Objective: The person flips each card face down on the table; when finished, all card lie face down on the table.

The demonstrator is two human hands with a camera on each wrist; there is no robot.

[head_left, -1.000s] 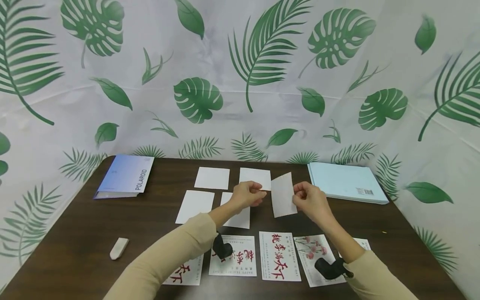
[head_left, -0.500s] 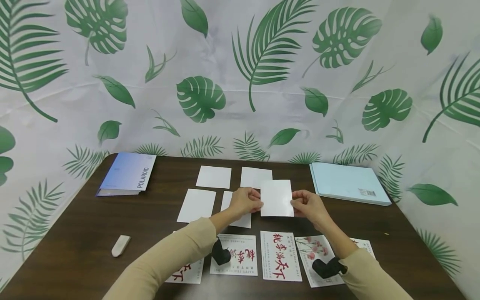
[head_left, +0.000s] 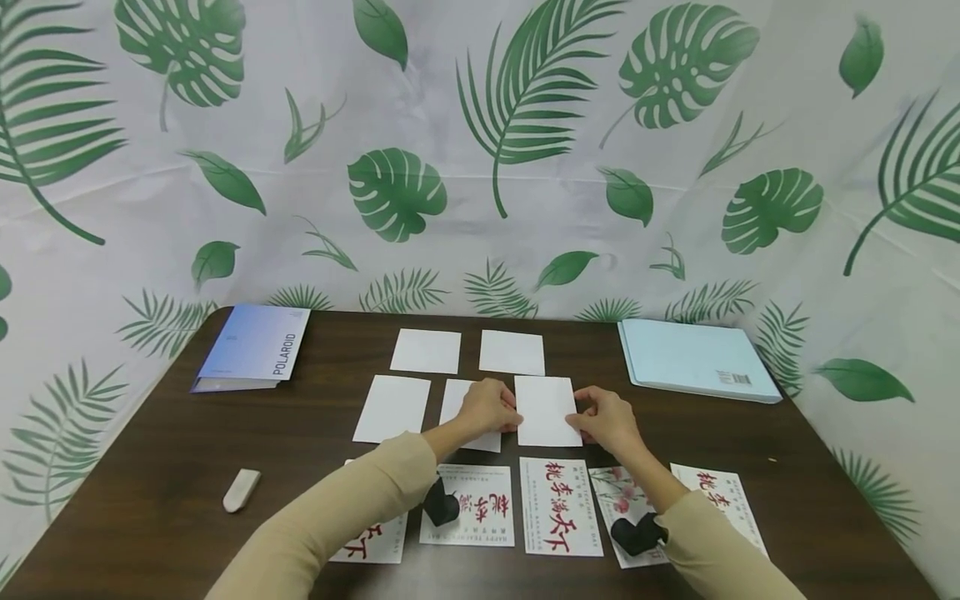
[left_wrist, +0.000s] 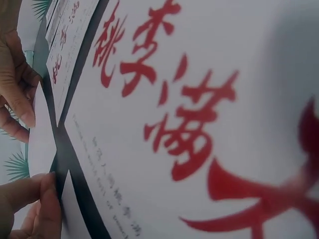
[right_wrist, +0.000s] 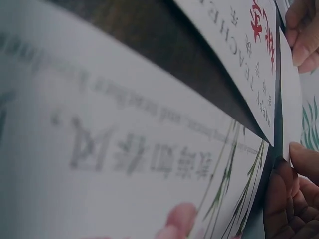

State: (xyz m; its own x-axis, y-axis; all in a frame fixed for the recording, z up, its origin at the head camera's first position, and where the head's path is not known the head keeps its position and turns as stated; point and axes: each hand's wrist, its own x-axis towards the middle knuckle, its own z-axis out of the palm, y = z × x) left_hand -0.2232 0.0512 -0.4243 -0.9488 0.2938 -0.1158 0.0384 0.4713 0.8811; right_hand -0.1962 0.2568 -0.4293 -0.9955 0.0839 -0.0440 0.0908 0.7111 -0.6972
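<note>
A blank white card is held between my two hands, face up and low over the dark table. My left hand pinches its left edge, thumb on top. At the opposite edge my right hand pinches it the same way, with the thumb showing in the right wrist view. Under my left hand and wrist lies another white card, partly covered. A card with red brush characters lies just in front of the held one. Whether the held card touches the table I cannot tell.
Other blank cards lie behind and to the left. Printed cards form a front row, partly hidden by my arms. A blue POLAROID album stands back left, a light-blue folder back right, a white eraser-like block front left.
A second ago only my right hand held the card, tilted upright. My left hand then took its left edge, and both hands have lowered it flatter, toward the table.
</note>
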